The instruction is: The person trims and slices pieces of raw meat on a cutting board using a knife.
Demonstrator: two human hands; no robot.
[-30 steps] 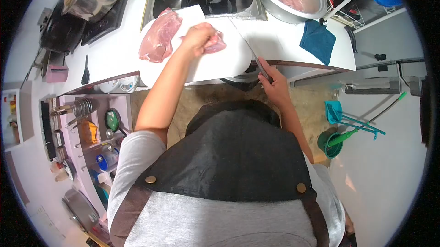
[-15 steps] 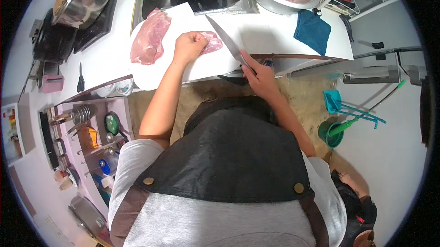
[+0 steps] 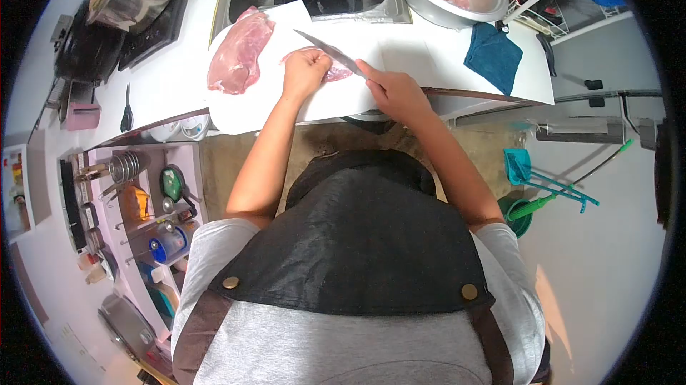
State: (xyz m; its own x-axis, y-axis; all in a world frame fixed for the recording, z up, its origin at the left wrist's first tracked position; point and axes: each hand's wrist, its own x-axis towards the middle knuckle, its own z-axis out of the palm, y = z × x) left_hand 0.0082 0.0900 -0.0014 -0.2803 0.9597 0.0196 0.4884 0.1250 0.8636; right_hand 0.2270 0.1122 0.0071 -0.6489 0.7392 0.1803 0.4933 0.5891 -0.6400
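My right hand (image 3: 397, 93) grips the handle of a knife (image 3: 327, 48), whose long blade points left and lies across a small piece of raw meat (image 3: 339, 71). On the same piece, my left hand (image 3: 305, 75) rests with fingers curled, holding it beside the blade; part of the meat is hidden under hand and knife. A larger slab of raw meat (image 3: 241, 51) lies to the left. Both pieces are on a white cutting board (image 3: 246, 115) at the counter's front edge.
Behind the board is a metal sink (image 3: 400, 10) with a black container in it. A metal bowl (image 3: 493, 10) with raw meat stands to its right, near a folded blue cloth (image 3: 493, 58). Scissors (image 3: 127, 110) lie at left. A green bucket (image 3: 518, 213) stands on the floor.
The knife has swung left and down from beside the small meat piece to over it. My right hand moved up with it. Another person at lower right has mostly left view.
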